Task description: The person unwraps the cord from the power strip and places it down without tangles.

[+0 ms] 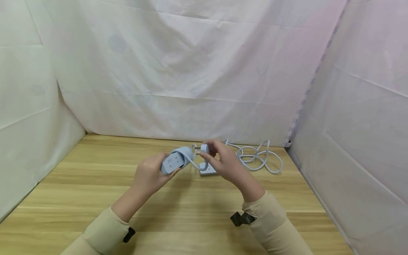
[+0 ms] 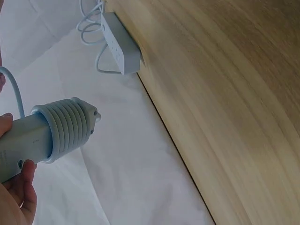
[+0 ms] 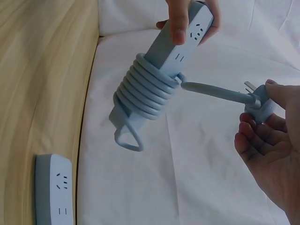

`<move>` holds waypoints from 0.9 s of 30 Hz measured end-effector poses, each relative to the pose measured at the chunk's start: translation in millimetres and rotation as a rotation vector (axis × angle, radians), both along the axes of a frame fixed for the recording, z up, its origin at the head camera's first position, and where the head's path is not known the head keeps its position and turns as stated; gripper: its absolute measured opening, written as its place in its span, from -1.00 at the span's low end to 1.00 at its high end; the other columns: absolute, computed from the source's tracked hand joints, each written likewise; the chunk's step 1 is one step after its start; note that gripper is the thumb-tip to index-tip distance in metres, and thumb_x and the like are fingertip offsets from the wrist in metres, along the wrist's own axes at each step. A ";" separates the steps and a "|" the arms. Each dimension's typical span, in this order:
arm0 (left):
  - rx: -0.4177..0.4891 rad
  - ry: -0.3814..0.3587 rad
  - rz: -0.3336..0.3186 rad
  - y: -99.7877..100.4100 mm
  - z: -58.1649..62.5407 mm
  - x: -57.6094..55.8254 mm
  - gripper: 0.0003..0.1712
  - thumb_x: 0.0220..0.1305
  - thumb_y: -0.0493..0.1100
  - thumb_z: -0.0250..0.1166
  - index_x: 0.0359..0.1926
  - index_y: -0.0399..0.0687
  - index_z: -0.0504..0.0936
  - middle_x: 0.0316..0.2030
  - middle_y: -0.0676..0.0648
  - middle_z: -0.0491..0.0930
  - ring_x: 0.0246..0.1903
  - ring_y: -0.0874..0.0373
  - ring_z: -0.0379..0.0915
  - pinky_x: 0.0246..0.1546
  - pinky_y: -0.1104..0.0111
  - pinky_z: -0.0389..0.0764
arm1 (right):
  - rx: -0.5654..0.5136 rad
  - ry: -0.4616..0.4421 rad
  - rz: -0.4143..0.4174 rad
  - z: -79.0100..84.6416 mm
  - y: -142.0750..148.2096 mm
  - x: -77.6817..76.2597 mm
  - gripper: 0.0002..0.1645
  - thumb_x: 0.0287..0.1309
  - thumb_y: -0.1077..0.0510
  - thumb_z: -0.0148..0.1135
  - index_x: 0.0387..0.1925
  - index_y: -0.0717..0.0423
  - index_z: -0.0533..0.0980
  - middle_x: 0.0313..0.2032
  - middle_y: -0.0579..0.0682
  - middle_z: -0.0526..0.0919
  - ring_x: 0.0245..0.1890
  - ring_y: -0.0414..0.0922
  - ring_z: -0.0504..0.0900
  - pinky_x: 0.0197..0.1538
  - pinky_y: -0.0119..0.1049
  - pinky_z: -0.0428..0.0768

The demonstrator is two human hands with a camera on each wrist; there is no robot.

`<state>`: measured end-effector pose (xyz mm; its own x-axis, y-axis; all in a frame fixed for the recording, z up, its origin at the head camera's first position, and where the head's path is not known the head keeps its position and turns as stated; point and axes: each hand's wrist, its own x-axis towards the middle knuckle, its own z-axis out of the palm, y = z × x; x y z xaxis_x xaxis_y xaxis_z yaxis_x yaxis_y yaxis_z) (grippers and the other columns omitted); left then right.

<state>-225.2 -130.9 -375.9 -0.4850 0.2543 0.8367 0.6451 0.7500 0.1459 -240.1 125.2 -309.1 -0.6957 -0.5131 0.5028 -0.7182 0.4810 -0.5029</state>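
Currently L hand (image 1: pixel 148 173) grips the power strip (image 1: pixel 173 163) above the counter (image 1: pixel 95 184), long axis slanting twd R hand (image 1: pixel 227 163), which pinches the plug (image 1: pixel 204 148) just beyond the end wrapped w/ cord (image 3: pixel 145 89); R hand's nearer that end.

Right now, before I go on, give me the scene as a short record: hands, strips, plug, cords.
left hand: grips wound strip
right hand: pinches plug
plug: not plugged in
wound cord: coiled around wound strip, one length running to plug
second strip: on table
loose cord: open loops near second strip
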 end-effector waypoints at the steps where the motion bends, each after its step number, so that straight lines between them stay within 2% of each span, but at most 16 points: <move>1: 0.001 0.003 0.002 -0.6 0.6 0.0 -0.40 -0.23 -0.02 0.63 -0.22 -0.27 0.58 -0.45 -0.15 0.65 -0.59 0.01 0.53 -0.63 0.20 0.50 | -0.005 0.006 0.000 0.0 0.8 0.9 -0.66 0.33 0.14 0.21 0.06 0.19 0.43 -0.34 -0.12 0.52 -0.35 -0.23 0.46 -0.28 -0.29 0.49; 9: 0.019 -0.009 -0.004 -5.6 4.0 -0.6 -0.37 -0.21 -0.05 0.63 -0.15 -0.31 0.60 -0.38 -0.18 0.66 -0.51 -0.03 0.58 -0.56 0.18 0.57 | -0.026 0.134 0.060 -3.5 8.6 5.0 -0.62 0.23 0.24 0.30 0.03 0.22 0.40 -0.35 -0.08 0.54 -0.33 -0.22 0.52 -0.22 -0.29 0.53; 14: 0.052 -0.036 -0.019 -8.1 5.8 -0.2 -0.37 -0.21 -0.09 0.63 -0.11 -0.29 0.60 -0.34 -0.18 0.67 -0.46 -0.04 0.61 -0.49 0.15 0.61 | -0.009 0.199 0.069 -8.9 14.1 9.9 -0.52 0.16 0.29 0.35 0.07 0.31 0.38 -0.34 -0.03 0.55 -0.29 -0.14 0.56 -0.16 -0.20 0.56; 17: 0.066 -0.048 -0.019 -10.0 5.7 0.1 -0.37 -0.22 -0.11 0.64 -0.12 -0.30 0.60 -0.33 -0.19 0.67 -0.46 -0.04 0.62 -0.50 0.15 0.61 | 0.019 0.234 0.073 -11.3 17.0 13.2 -0.46 0.12 0.30 0.38 0.11 0.33 0.37 -0.31 0.00 0.58 -0.26 -0.10 0.59 -0.15 -0.16 0.57; 22: 0.095 -0.058 0.006 -13.5 6.9 -0.2 -0.38 -0.23 -0.15 0.65 -0.14 -0.30 0.59 -0.36 -0.19 0.67 -0.50 -0.03 0.60 -0.56 0.17 0.58 | 0.097 0.311 0.088 -14.2 20.7 18.0 -0.39 0.05 0.31 0.44 0.13 0.35 0.40 -0.20 0.03 0.59 -0.18 -0.09 0.59 -0.13 -0.21 0.57; 27: 0.132 -0.063 0.032 -16.7 11.1 0.0 -0.39 -0.23 -0.16 0.65 -0.15 -0.29 0.57 -0.41 -0.20 0.66 -0.55 -0.01 0.57 -0.61 0.19 0.54 | 0.140 0.362 0.131 -17.6 22.3 21.3 -0.41 -0.03 0.35 0.48 0.07 0.33 0.46 -0.10 0.07 0.61 -0.09 -0.07 0.60 -0.07 -0.25 0.57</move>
<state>-225.2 -147.6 -364.8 -0.5434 0.1273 0.8298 0.6075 0.7419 0.2840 -218.9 147.6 -326.8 -0.4108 -0.6666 0.6221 -0.8965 0.4196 -0.1424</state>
